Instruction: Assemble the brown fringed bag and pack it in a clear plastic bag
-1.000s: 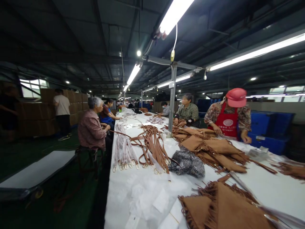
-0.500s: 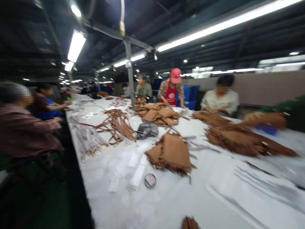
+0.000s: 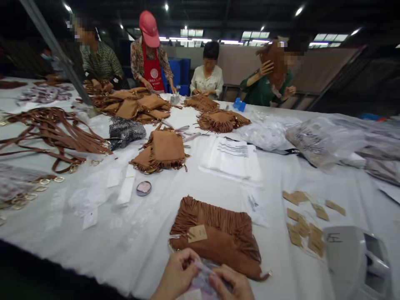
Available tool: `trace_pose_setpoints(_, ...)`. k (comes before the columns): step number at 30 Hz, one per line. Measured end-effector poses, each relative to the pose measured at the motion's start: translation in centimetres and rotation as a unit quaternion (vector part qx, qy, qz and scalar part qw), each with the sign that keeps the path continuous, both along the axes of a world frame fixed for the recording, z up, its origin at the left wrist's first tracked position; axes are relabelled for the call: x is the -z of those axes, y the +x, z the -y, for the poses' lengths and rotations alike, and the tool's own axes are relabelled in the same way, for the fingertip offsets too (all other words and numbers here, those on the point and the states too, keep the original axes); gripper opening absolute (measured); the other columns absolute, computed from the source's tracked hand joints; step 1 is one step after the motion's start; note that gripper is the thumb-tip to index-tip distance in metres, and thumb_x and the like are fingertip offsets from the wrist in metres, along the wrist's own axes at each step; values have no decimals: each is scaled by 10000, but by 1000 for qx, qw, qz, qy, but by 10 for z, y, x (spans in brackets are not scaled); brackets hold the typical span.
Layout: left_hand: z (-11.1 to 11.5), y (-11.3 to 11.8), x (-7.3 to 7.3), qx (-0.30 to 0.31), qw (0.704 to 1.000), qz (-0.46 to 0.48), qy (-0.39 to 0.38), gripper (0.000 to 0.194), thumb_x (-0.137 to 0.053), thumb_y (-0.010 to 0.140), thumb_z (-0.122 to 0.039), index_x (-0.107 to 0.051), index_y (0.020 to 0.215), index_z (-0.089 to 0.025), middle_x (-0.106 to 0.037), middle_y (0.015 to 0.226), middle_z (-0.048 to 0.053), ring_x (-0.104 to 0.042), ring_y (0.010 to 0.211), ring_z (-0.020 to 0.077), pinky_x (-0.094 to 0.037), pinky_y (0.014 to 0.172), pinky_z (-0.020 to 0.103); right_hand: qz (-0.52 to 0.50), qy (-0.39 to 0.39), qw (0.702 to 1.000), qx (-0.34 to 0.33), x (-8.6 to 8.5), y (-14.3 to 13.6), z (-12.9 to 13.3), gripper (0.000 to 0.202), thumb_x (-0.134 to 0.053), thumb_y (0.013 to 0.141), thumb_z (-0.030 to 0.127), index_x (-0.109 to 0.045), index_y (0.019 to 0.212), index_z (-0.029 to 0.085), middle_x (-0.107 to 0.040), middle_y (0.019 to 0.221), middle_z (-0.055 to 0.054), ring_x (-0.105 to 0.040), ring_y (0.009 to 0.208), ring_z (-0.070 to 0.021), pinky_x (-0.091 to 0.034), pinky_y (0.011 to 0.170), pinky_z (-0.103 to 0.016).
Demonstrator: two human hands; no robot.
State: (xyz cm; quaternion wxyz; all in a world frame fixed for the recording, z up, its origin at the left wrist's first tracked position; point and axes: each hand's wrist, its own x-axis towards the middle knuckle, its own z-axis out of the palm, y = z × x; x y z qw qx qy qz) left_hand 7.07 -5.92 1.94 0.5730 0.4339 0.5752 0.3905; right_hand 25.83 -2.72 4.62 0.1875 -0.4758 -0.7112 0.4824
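At the bottom centre, my left hand [image 3: 178, 273] and my right hand [image 3: 230, 283] pinch a clear plastic bag [image 3: 203, 277] between them. Something pale shows inside the bag. Just beyond my hands lies a brown fringed bag [image 3: 218, 237] with a tan tag [image 3: 197, 233] on it and a small metal clasp at its right corner.
Brown straps [image 3: 59, 129] lie at the left, a round tin [image 3: 143, 188] nearer. Brown fringed pouches [image 3: 167, 146] are stacked mid-table by white plastic bags [image 3: 233, 158]. Tan tags [image 3: 303, 227] and a grey-white device [image 3: 356, 258] are at the right. Several people work across the white table [image 3: 103, 250].
The view has swung right and down. My hands and the plastic bag are now in view, with the whole fringed bag before them. Across the table, a person in green now holds a brown piece up.
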Motion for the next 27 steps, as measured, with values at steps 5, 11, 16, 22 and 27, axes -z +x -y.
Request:
trace_pose_setpoints(5,-14,-7,-13,-40,966,-233,110,235,-575,834,-394,-626,942,-191,-588,840,27,-555,775,176,-432,691,268,5,-32,994,100,-4,13,-7,429,-542,796,581,-741,763,202,-713,782,-71,-646,761,-234,-504,725,-309)
trace_pose_setpoints(11,-32,-3,7,48,881,-458,105,586,-686,772,-358,-472,1298,-212,-526,1092,75,-579,953,239,-491,798,342,-26,-85,965,248,1,45,-24,521,-605,677,627,-755,876,170,-753,873,-86,-677,876,-297,-547,800,-369)
trace_pose_setpoints(16,-30,4,20,65,826,-525,192,310,-533,896,-306,-549,1195,-228,-579,967,49,-610,826,210,-501,684,307,-12,-1,944,330,7,55,-30,487,-625,660,572,-741,887,156,-751,873,-90,-689,825,-284,-562,713,-338)
trace_pose_setpoints(22,-22,4,27,-47,827,-427,364,254,-412,945,-157,-601,1112,-185,-594,784,29,-604,701,134,-493,659,224,115,351,883,290,-1,29,-43,275,-498,875,351,-673,1017,193,-692,859,-61,-650,771,-191,-510,733,-299)
trace_pose_setpoints(27,-22,0,12,-191,824,-339,412,186,-495,916,-158,-636,1037,-146,-608,751,20,-609,696,119,-503,699,215,143,488,839,194,14,-29,-52,229,-446,910,161,-640,1031,161,-642,786,-70,-609,733,-174,-503,681,-283)
